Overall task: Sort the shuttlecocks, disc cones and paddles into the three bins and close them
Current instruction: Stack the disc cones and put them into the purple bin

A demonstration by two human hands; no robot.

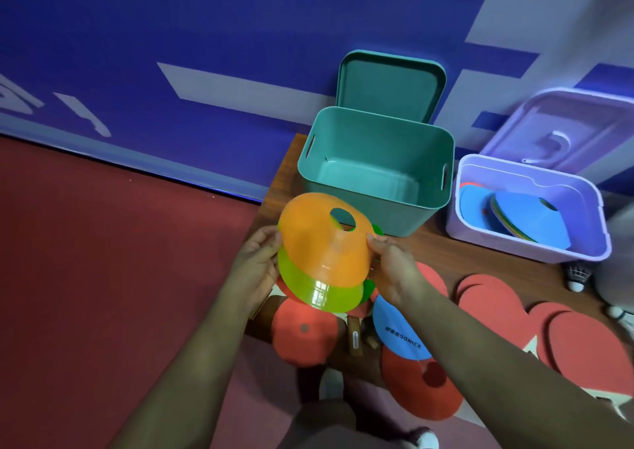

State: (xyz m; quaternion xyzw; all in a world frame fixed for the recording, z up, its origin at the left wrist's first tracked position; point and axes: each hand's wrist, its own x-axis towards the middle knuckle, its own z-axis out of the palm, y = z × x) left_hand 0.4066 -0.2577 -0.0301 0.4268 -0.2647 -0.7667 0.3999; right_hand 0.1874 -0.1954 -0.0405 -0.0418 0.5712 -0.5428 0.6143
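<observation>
The left hand [257, 263] and the right hand [394, 270] grip opposite rims of a stack of disc cones with their fingers curled round the edges. The stack is held above the near-left end of the worktop [284, 174], with an orange cone [319, 239] on top and a lime cone [319, 294] under it. Beneath the stack lie red cones [302, 332], a blue printed face [398, 332] and a wooden handle [355, 338]; the last two are probably paddles.

Behind them the teal bin [411, 215] stands open and empty, and its teal lid [391, 84] leans against the wall. To the right, the lilac bin [497, 242] already holds a leaning pile of cones with a blue cone [538, 222] uppermost. The lilac lid [562, 129] rests off behind it. Flat red paddle faces [494, 294] lie unsorted on the worktop, and a shuttlecock [578, 275] sits at the far right edge. No third bin is in view.

I judge the task early to midway: the cones are partly binned, the paddles and shuttlecock are not yet binned, and neither lid in view is closed.
</observation>
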